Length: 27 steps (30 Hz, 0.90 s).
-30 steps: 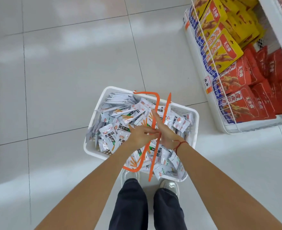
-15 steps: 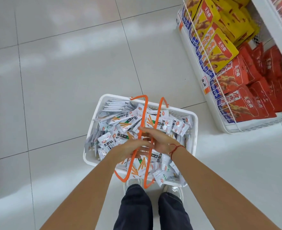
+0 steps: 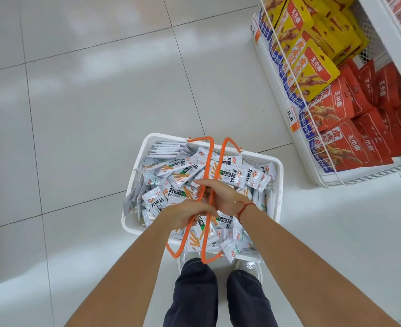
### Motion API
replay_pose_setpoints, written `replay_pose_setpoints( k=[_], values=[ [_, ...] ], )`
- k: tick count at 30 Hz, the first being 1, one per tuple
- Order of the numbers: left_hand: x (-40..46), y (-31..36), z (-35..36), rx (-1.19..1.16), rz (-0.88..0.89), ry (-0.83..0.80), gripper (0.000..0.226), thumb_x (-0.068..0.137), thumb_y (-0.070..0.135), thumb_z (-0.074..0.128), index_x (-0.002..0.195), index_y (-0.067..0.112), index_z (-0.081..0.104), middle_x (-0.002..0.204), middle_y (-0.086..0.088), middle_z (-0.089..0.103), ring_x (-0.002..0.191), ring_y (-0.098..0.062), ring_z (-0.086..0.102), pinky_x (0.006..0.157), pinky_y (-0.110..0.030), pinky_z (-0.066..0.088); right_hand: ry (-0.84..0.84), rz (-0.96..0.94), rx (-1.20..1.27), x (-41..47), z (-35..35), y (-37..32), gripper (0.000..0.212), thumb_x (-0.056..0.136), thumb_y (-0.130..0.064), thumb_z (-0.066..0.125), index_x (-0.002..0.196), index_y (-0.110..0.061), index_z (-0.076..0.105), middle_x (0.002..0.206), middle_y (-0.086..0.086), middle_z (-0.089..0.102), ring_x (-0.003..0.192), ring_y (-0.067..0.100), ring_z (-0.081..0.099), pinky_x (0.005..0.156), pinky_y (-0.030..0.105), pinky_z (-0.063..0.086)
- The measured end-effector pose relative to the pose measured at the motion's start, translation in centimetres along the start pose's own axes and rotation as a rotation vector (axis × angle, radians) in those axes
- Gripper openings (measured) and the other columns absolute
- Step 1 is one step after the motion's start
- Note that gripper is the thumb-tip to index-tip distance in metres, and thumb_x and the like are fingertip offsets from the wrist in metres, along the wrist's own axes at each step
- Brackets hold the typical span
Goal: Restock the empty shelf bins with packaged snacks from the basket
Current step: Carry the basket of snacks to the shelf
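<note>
A white plastic basket (image 3: 278,185) full of small white snack packets (image 3: 231,171) is right in front of my feet. Its two orange handles (image 3: 207,161) are raised together over the middle. My left hand (image 3: 187,213) grips the handles from the left, fingers curled round them. From the right, my right hand (image 3: 220,195), with a red string at the wrist, also grips the handles just beyond the left hand.
A white wire shelf bin (image 3: 287,95) at the right holds yellow packages (image 3: 313,55) and red packages (image 3: 350,128), with a price tag (image 3: 291,116) on its front. White tiled floor (image 3: 100,102) stretches to the left and ahead.
Both hands have closed round the orange handles, which came together upright. The basket sits nearer my feet in view, and the shelf bin has shifted right.
</note>
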State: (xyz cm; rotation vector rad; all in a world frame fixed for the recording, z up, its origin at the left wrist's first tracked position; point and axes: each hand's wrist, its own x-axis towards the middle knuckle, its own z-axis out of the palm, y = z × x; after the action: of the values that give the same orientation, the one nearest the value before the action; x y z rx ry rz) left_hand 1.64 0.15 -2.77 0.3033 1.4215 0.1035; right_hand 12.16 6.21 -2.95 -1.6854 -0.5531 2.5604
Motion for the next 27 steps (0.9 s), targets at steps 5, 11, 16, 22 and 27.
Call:
replay_pose_setpoints(
  k=[5,11,16,22,27],
  values=[
    [-0.2,-0.4,1.0,0.025,0.016,0.054,0.019,0.071,0.006,0.072,0.077,0.012,0.055,0.07,-0.001,0.046,0.053,-0.009,0.028,0.042,-0.018,0.028,0.096,-0.004,0.054,-0.9,1.0,0.0,0.024,0.097,-0.025,0.054,0.076,-0.014,0.049,0.063,0.002,0.051,0.056,0.013,0.05,0.05,0.02,0.048],
    [-3.0,-0.7,4.4,0.051,0.036,-0.01,0.027,0.071,0.0,0.069,0.068,0.014,0.046,0.06,0.001,0.038,0.05,-0.009,0.029,0.043,-0.019,0.026,0.106,0.001,0.124,-4.5,-0.1,1.3,0.037,0.098,-0.015,0.044,0.062,-0.014,0.037,0.048,0.0,0.039,0.053,0.014,0.035,0.057,0.023,0.041],
    [-9.1,1.1,7.3,0.14,-0.004,-0.109,0.032,0.075,-0.001,0.066,0.064,0.016,0.042,0.056,0.002,0.037,0.048,-0.008,0.03,0.045,-0.019,0.026,0.141,-0.05,0.213,-11.0,-0.1,1.4,0.037,0.097,-0.011,0.042,0.061,-0.014,0.036,0.046,0.0,0.033,0.051,0.013,0.03,0.053,0.022,0.036],
    [-18.7,2.7,12.9,0.288,-0.016,-0.177,0.034,0.079,-0.005,0.061,0.063,0.017,0.041,0.059,0.001,0.04,0.049,-0.008,0.032,0.045,-0.017,0.028,0.177,-0.121,0.325,-22.3,-0.2,1.9,0.036,0.096,-0.007,0.043,0.062,-0.015,0.035,0.046,-0.001,0.033,0.052,0.013,0.028,0.052,0.022,0.034],
    [-26.3,5.0,17.9,0.397,-0.016,-0.323,0.031,0.079,-0.003,0.06,0.062,0.017,0.043,0.061,0.002,0.043,0.052,-0.007,0.036,0.053,-0.017,0.032,0.232,-0.178,0.405,-32.9,-0.8,1.6,0.037,0.096,-0.008,0.044,0.061,-0.015,0.035,0.044,0.0,0.032,0.051,0.013,0.028,0.052,0.022,0.035]
  ],
)
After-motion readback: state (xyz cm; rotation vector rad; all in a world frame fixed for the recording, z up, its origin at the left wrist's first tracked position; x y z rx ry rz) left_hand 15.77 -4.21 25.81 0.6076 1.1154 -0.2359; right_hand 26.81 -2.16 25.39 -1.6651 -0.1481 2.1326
